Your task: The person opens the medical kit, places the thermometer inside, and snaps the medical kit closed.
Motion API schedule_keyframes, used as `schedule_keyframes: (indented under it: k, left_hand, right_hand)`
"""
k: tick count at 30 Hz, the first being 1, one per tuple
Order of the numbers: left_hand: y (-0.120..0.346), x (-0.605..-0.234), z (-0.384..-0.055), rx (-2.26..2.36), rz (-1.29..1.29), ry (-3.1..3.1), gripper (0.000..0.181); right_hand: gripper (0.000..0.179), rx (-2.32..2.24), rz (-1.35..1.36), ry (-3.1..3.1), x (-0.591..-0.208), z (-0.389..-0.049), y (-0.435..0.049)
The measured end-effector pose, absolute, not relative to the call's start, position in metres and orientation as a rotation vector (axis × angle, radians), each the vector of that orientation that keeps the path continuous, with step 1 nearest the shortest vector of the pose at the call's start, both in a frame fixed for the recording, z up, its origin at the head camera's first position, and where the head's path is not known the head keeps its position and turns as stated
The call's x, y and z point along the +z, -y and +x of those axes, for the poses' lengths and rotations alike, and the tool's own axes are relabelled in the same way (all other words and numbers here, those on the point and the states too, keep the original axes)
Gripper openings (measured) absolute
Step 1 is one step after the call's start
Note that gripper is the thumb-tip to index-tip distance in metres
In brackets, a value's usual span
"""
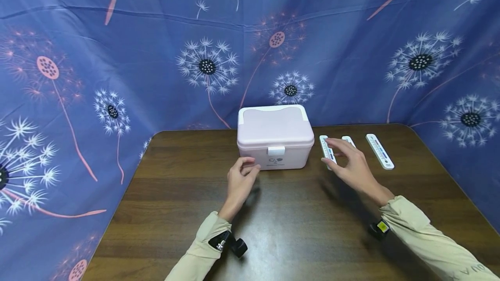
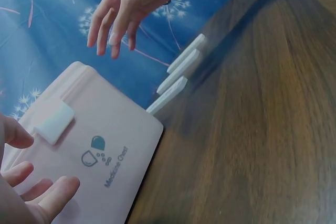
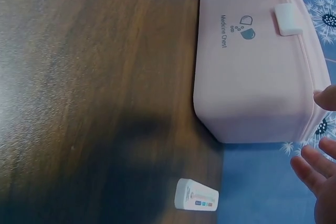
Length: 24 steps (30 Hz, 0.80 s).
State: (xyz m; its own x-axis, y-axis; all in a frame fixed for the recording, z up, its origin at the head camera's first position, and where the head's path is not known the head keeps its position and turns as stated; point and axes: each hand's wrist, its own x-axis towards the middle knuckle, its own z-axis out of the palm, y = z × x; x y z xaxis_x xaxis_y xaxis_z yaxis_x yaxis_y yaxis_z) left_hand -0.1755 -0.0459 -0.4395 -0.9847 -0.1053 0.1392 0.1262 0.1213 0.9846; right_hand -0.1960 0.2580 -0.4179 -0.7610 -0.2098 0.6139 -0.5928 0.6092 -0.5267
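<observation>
A pale pink medicine chest [image 1: 275, 157] with a white-edged lid stands closed at the back of the table, its white latch [image 1: 276, 151] down. My left hand [image 1: 241, 182] is at the chest's front left, fingers loosely bent and holding nothing; whether the fingertips touch it I cannot tell. To the chest's right, several flat white strips printed with a scale, like thermometers, lie in a row: a near one [image 1: 327, 148], a middle one [image 1: 349, 141] and a far one [image 1: 379, 151]. Raised above the first two is my right hand [image 1: 353, 166], thumb and fingers spread, partly hiding them.
A brown wooden table [image 1: 273, 220] carries everything. Right behind it hangs a blue cloth [image 1: 156, 64] with a dandelion print. A dark wrist camera [image 1: 237, 246] sticks out from the left sleeve, and another [image 1: 379, 228] from the right sleeve.
</observation>
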Motion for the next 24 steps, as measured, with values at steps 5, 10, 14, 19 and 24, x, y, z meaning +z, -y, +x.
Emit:
schedule_keyframes:
  k: [5, 10, 14, 19, 24]
  left_hand:
    - [0.040, -0.417, -0.166, -2.030, -0.006, 2.194, 0.027]
    - [0.036, -0.404, -0.162, -2.084, 0.005, 2.169, 0.027]
    - [0.034, -0.420, -0.172, -2.184, 0.016, 2.107, 0.028]
    - [0.030, -0.436, -0.182, -2.313, 0.043, 1.978, 0.028]
    - [0.024, -0.438, -0.184, -2.365, 0.087, 1.887, 0.025]
  right_hand:
    - [0.056, 1.010, 0.637, 2.334, -0.417, -0.201, -0.253]
    - [0.054, 1.019, 0.669, 2.319, -0.415, -0.208, -0.249]
    - [0.055, 1.012, 0.686, 2.321, -0.413, -0.213, -0.246]
    - [0.053, 0.977, 0.674, 2.355, -0.411, -0.217, -0.242]
    - [0.053, 0.967, 0.685, 2.369, -0.408, -0.222, -0.238]
